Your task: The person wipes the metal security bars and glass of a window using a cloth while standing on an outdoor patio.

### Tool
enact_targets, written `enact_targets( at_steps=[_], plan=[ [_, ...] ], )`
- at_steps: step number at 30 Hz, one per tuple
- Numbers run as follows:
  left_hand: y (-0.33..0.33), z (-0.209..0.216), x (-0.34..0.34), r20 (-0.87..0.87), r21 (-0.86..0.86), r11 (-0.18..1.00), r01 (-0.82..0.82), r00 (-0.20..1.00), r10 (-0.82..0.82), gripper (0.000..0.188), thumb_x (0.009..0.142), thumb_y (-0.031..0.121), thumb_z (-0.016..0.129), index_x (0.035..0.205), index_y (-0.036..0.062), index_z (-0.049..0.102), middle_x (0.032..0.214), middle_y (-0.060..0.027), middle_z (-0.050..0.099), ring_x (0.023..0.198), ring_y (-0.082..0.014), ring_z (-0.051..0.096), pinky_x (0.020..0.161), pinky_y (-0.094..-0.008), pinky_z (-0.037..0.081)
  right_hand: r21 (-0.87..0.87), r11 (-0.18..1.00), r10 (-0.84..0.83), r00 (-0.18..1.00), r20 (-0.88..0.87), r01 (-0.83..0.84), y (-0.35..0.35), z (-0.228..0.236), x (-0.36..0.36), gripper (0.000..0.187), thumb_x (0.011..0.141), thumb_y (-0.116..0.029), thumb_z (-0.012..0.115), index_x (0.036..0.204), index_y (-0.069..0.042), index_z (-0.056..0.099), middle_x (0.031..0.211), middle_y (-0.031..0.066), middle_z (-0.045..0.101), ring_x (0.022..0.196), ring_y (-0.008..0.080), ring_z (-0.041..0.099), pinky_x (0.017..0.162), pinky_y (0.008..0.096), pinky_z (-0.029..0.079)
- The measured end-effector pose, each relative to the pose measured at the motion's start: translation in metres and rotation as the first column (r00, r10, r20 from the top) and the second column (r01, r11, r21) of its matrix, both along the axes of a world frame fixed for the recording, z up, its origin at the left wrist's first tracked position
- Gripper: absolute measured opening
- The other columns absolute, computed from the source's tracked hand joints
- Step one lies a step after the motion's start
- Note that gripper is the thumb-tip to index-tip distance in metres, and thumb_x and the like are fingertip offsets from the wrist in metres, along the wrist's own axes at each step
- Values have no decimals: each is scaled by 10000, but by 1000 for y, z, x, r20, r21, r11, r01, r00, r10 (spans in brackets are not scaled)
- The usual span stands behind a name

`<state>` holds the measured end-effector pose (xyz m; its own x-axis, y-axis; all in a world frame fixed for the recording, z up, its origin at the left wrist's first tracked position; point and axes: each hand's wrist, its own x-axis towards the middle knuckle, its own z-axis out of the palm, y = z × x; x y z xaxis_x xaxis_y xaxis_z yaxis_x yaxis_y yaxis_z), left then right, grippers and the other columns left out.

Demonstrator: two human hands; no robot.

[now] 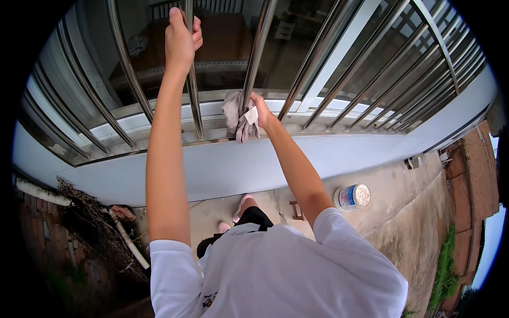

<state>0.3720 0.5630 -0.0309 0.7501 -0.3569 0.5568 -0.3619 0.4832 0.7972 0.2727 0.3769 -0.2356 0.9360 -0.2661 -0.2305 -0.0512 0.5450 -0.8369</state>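
Observation:
My left hand [182, 41] is raised high and closed round a shiny metal window bar [194, 100]. Lower and to the right, my right hand [261, 110] grips a greyish-pink cloth [233, 108] with a pale tag hanging from it. The cloth is wrapped about the lower part of another metal bar [258, 50], close to the sill. Some of my right fingers are hidden behind the bar and the cloth.
More bars [366, 58] run left and right before the window glass. Below is a white wall [228, 169]. A bucket [352, 197] and a small brown stool [297, 210] stand on the concrete. Dry brush [87, 217] and a white pipe [130, 241] lie at left.

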Motion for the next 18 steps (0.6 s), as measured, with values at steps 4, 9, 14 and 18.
enact_targets(
  at_steps=[4,9,14,18],
  plan=[
    [1,1,4,8,-2,1000,13,1000,-13,551,973,480,160,685,74,396,498,14,290,438,-94,268,432,-254,242,-80,997,5,1000,3,-5,9,3,-5,352,896,-331,429,1064,-57,572,1003,108,637,878,234,628,820,386,516],
    [2,-3,9,-6,-9,1000,20,1000,-21,598,968,518,187,684,55,435,493,13,317,438,-92,289,440,-261,251,-342,906,-210,966,154,251,29,-17,-24,255,932,-300,430,1053,-94,518,901,33,566,841,167,563,734,353,496],
    [0,-4,1,-72,-65,998,21,997,-26,577,973,498,207,686,52,434,490,17,317,431,-81,289,427,-248,248,-530,661,-482,842,243,531,92,-29,-72,191,863,-68,534,1045,-19,504,875,35,548,769,110,505,693,281,449],
    [0,0,3,-33,-45,997,56,998,-57,572,972,495,205,690,53,434,491,11,318,429,-87,295,432,-246,258,-386,678,-612,771,175,626,104,-24,-68,234,842,9,517,1076,10,507,913,65,565,787,132,534,717,281,465]
  ],
)
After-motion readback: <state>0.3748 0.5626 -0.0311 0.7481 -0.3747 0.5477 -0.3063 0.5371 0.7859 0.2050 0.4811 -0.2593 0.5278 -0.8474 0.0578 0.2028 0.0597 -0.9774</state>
